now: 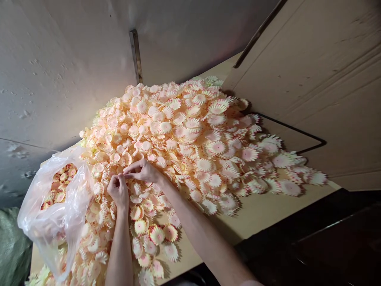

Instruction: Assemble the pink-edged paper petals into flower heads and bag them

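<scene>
left hand and right hand fingers pinch one flower; bare table lies right.

I log flower pieces, heaped: thin sheet that looks like cloth, matt, soft, with cut, fringed edges. The one pinched between my left hand and right hand has the same matt finish. Bag: thin clear plastic, glossy, crinkled. Desk: pale board, smooth, matt. Wall: grey, rough, pitted, with a dull metal strip. Panel: brown cardboard, matt, creased. Sack: green, looks woven, coarse, dull.
</scene>
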Motion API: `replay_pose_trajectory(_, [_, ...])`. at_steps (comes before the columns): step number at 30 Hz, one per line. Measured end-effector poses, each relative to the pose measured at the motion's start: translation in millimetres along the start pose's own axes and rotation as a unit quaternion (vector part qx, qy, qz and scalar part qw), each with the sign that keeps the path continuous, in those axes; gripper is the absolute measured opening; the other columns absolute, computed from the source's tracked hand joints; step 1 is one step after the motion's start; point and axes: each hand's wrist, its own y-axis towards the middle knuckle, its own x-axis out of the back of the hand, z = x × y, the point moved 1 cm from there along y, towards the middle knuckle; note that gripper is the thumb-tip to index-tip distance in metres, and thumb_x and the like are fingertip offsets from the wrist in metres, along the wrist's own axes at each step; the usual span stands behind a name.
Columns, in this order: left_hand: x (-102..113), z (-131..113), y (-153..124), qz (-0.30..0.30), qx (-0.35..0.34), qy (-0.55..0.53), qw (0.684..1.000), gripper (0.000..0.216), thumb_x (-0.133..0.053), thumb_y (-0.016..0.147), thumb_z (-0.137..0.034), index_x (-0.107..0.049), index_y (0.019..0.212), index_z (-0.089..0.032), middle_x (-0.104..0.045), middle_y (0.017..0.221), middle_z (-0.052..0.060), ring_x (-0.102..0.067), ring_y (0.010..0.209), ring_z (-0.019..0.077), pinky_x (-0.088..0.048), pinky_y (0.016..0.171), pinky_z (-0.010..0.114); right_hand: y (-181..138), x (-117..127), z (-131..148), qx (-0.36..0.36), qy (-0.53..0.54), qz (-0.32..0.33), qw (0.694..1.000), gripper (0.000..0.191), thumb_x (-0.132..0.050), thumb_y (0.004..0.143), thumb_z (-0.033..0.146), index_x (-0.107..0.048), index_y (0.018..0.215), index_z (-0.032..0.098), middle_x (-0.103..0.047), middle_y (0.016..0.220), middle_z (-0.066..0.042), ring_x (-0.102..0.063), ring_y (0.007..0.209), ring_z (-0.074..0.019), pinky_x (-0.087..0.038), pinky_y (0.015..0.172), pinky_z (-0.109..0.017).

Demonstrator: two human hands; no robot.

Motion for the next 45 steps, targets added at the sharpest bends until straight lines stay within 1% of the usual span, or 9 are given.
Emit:
replay_pose_trajectory(6, [-5.6, 11.0, -0.7, 0.046, 0.008, -0.002, 0.999, 0.037, -0.068, 0.078, -0.048, -0.056, 0.065, -0.015, -0.040, 0.052, -0.006, -0.033, 0.047, 0.0065, -0.028, 0.047, 0.020, 3.7, 2.6, -3.1, 0.011, -0.013, -0.070, 0.997, 0.026, -0.064, 0.081, 0.041, -0.067, 0.081, 0.015, -0.067, 0.077, -0.004, -0.059, 0.072, -0.0152, -0.047, 0.064, -0.026])
replay_pose_trajectory(17, [-6.6, 3.0, 0.6, 0.066, -0.010, 0.030, 0.997, 0.046, -0.052, 0.091, -0.045, -0.040, 0.057, -0.017, -0.031, 0.052, -0.006, -0.027, 0.049, 0.0067, -0.026, 0.050, 0.022, 8.5, -6.8, -16.0, 0.002, -0.019, -0.157, 0.987, 0.022, -0.058, 0.083, 0.038, -0.060, 0.080, 0.016, -0.061, 0.077, -0.002, -0.056, 0.074, -0.0139, -0.046, 0.071, -0.027])
replay_pose_trajectory(21, [-3.0, 0.9, -5.0, 0.054, -0.027, 0.028, 0.998, 0.048, -0.049, 0.093, -0.045, -0.036, 0.055, -0.018, -0.029, 0.051, -0.006, -0.027, 0.048, 0.0071, -0.026, 0.050, 0.023, 8.9, -4.6, -16.3, -0.038, 0.026, -0.182, 0.982, 0.028, -0.057, 0.083, 0.046, -0.056, 0.082, 0.018, -0.057, 0.073, 0.000, -0.054, 0.060, -0.0117, -0.049, 0.056, -0.025])
replay_pose_trajectory(25, [-0.7, 0.4, -9.0, 0.054, -0.047, 0.030, 0.997, 0.046, -0.049, 0.093, -0.041, -0.045, 0.055, -0.017, -0.034, 0.050, -0.005, -0.031, 0.047, 0.0073, -0.029, 0.050, 0.022, 8.9, 2.2, -13.6, -0.082, 0.070, -0.226, 0.968, 0.036, -0.064, 0.077, 0.052, -0.054, 0.085, 0.019, -0.054, 0.073, 0.001, -0.050, 0.045, -0.0090, -0.045, 0.039, -0.025])
replay_pose_trajectory(29, [-3.4, 4.4, -2.9, 0.029, -0.040, 0.003, 0.999, 0.027, -0.058, 0.088, -0.041, -0.067, 0.086, -0.016, -0.063, 0.071, 0.002, -0.055, 0.060, 0.0106, -0.044, 0.059, 0.021, 8.6, 3.9, -8.6, -0.076, 0.086, -0.211, 0.971, 0.040, -0.068, 0.074, 0.052, -0.053, 0.093, 0.020, -0.051, 0.066, 0.005, -0.047, 0.042, -0.0075, -0.040, 0.039, -0.022])
replay_pose_trajectory(33, [-5.7, 9.1, 0.7, 0.037, -0.031, -0.025, 0.999, 0.026, -0.065, 0.083, -0.041, -0.066, 0.089, -0.015, -0.068, 0.080, 0.004, -0.060, 0.066, 0.0118, -0.048, 0.064, 0.022, 7.2, 4.3, -3.5, -0.074, 0.106, -0.195, 0.972, 0.041, -0.065, 0.076, 0.058, -0.052, 0.086, 0.021, -0.041, 0.056, 0.008, -0.039, 0.042, -0.0071, -0.039, 0.041, -0.022])
replay_pose_trajectory(36, [-3.9, 8.9, -0.4, 0.030, -0.021, 0.012, 0.999, 0.026, -0.061, 0.086, -0.041, -0.065, 0.083, -0.015, -0.062, 0.065, 0.000, -0.053, 0.055, 0.0091, -0.042, 0.056, 0.020, 5.3, 5.7, 1.1, -0.047, 0.112, -0.148, 0.981, 0.040, -0.063, 0.079, 0.059, -0.051, 0.076, 0.020, -0.041, 0.059, 0.007, -0.041, 0.046, -0.0079, -0.041, 0.044, -0.023])
replay_pose_trajectory(39, [-0.9, 5.7, -1.4, 0.006, -0.012, 0.054, 0.998, 0.035, -0.056, 0.089, -0.042, -0.057, 0.066, -0.016, -0.043, 0.050, -0.005, -0.037, 0.046, 0.0069, -0.030, 0.048, 0.020, 3.1, 7.2, 5.9, -0.011, 0.090, -0.110, 0.990, 0.039, -0.068, 0.076, 0.055, -0.052, 0.071, 0.019, -0.045, 0.063, 0.005, -0.044, 0.051, -0.0085, -0.038, 0.048, -0.023])
replay_pose_trajectory(45, [0.4, 2.0, 0.6, -0.010, 0.034, 0.007, 0.999, 0.053, -0.048, 0.092, -0.048, -0.033, 0.052, -0.018, -0.026, 0.052, -0.005, -0.024, 0.049, 0.0076, -0.022, 0.049, 0.024, 0.6, 4.8, 7.4, -0.004, 0.055, -0.042, 0.998, 0.041, -0.083, 0.060, 0.047, -0.064, 0.080, 0.017, -0.047, 0.061, 0.006, -0.039, 0.056, -0.0077, -0.029, 0.051, -0.022])
